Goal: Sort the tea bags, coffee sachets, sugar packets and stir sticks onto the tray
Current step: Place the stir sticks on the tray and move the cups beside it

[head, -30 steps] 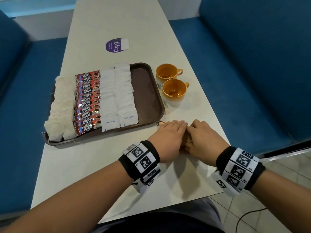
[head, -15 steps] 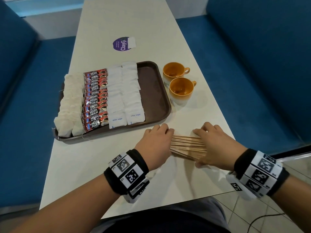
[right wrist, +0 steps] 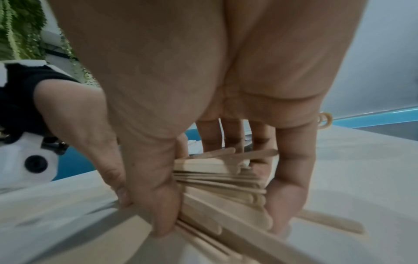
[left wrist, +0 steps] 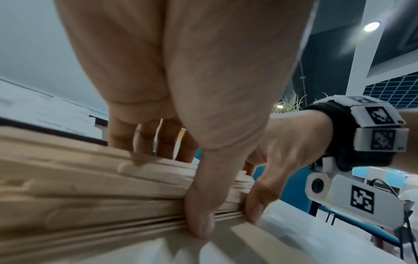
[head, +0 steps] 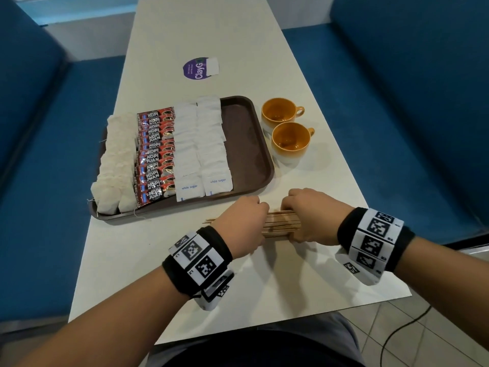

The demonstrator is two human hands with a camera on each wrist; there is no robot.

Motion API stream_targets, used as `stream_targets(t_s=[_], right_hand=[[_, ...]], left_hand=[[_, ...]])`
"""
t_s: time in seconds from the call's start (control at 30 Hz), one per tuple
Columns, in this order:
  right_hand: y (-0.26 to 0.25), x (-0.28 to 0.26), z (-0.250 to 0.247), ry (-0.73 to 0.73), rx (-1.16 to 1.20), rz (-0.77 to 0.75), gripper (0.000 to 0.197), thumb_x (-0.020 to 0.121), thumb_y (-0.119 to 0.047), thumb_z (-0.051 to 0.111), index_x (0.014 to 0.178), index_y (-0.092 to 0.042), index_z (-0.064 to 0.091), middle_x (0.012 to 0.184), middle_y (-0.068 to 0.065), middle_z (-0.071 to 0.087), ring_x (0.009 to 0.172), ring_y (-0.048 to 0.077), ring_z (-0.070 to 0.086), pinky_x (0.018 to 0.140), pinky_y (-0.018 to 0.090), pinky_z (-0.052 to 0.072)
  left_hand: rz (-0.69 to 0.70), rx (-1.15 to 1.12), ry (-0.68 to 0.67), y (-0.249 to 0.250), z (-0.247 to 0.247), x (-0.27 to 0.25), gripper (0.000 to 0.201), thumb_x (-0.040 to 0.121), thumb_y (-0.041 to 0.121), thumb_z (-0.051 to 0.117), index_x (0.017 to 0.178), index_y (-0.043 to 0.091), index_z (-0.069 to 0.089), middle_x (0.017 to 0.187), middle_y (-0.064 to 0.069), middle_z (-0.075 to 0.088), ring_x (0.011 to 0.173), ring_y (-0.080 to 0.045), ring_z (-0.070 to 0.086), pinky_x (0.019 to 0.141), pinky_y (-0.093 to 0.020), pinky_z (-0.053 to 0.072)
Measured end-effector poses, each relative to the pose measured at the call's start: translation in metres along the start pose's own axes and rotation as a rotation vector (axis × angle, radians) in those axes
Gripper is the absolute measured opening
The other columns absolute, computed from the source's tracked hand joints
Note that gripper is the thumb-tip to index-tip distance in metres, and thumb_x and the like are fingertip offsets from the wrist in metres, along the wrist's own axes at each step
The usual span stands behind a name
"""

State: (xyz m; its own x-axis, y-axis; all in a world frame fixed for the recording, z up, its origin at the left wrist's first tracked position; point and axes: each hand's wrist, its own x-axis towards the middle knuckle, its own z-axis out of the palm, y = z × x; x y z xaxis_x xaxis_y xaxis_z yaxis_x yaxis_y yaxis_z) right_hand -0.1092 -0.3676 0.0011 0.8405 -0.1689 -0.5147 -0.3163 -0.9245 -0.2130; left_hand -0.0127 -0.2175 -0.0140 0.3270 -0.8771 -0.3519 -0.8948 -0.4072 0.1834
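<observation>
On the brown tray [head: 246, 112] you already have, left to right, a column of tea bags [head: 116, 160], the Kopi Juan coffee sachets [head: 156, 154] and two columns of white sugar packets [head: 201, 147]; its right strip is bare. The wooden stir sticks [head: 281, 223] lie on the white table [head: 264, 49] just in front of the tray. Your left hand [head: 242, 223] and right hand [head: 309, 217] each curl round the bundle, thumb near, fingers far. You seem to be gathering the last group. Next, square the splayed ends, lift the bundle level and set it on that bare strip.
</observation>
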Motion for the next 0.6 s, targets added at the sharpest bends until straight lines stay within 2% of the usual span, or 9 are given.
stream_targets(t_s=[0.1, 0.2, 0.27, 0.37, 0.5, 0.6], right_hand=[[-0.011, 0.005, 0.000, -0.021, -0.052, -0.020, 0.050, 0.077, -0.039, 0.081, 0.118, -0.020, 0.060, 0.104, 0.000, 0.054, 0.093, 0.021, 0.055, 0.079, 0.033, 0.051], [-0.020, 0.010, -0.001, -0.039, -0.127, -0.039, 0.052, 0.077, -0.040, 0.080, 0.116, -0.017, 0.055, 0.099, 0.000, 0.047, 0.088, 0.020, 0.050, 0.074, 0.032, 0.046], [-0.023, 0.013, -0.003, -0.056, -0.152, -0.049, 0.053, 0.078, -0.041, 0.080, 0.116, -0.016, 0.054, 0.099, 0.000, 0.047, 0.087, 0.020, 0.048, 0.074, 0.032, 0.045], [-0.025, 0.014, -0.004, -0.073, -0.170, -0.058, 0.054, 0.078, -0.041, 0.081, 0.116, -0.017, 0.052, 0.103, 0.002, 0.051, 0.088, 0.020, 0.049, 0.075, 0.031, 0.043], [-0.028, 0.014, -0.003, -0.064, -0.214, -0.073, 0.063, 0.075, -0.046, 0.082, 0.122, -0.016, 0.053, 0.114, 0.004, 0.053, 0.095, 0.021, 0.052, 0.079, 0.034, 0.049], [-0.031, 0.016, -0.001, -0.045, -0.249, -0.081, 0.064, 0.076, -0.048, 0.080, 0.124, -0.018, 0.052, 0.116, 0.003, 0.053, 0.100, 0.022, 0.052, 0.082, 0.037, 0.045]], left_hand=[[-0.016, 0.004, -0.019, -0.006, -0.003, -0.002, 0.033, 0.086, 0.027, 0.071, 0.111, 0.010, 0.057, 0.108, -0.008, 0.057, 0.099, -0.024, 0.055, 0.074, -0.029, 0.039], [-0.021, 0.006, -0.050, -0.005, -0.006, -0.005, 0.039, 0.085, 0.028, 0.072, 0.114, 0.009, 0.053, 0.111, -0.008, 0.055, 0.101, -0.024, 0.053, 0.075, -0.028, 0.035], [-0.035, -0.024, -0.062, -0.005, -0.005, -0.004, 0.041, 0.083, 0.027, 0.072, 0.113, 0.009, 0.051, 0.112, -0.009, 0.055, 0.102, -0.026, 0.053, 0.075, -0.030, 0.038], [-0.063, -0.056, -0.090, -0.008, -0.001, -0.004, 0.042, 0.083, 0.028, 0.072, 0.113, 0.010, 0.050, 0.114, -0.010, 0.054, 0.103, -0.028, 0.053, 0.085, -0.041, 0.051], [-0.066, -0.057, -0.075, -0.009, 0.004, -0.004, 0.047, 0.081, 0.029, 0.073, 0.118, 0.012, 0.049, 0.118, -0.008, 0.048, 0.103, -0.026, 0.047, 0.092, -0.047, 0.051], [-0.061, -0.035, -0.063, -0.011, 0.006, -0.002, 0.050, 0.080, 0.032, 0.073, 0.119, 0.013, 0.048, 0.118, -0.007, 0.043, 0.098, -0.022, 0.036, 0.093, -0.047, 0.050]])
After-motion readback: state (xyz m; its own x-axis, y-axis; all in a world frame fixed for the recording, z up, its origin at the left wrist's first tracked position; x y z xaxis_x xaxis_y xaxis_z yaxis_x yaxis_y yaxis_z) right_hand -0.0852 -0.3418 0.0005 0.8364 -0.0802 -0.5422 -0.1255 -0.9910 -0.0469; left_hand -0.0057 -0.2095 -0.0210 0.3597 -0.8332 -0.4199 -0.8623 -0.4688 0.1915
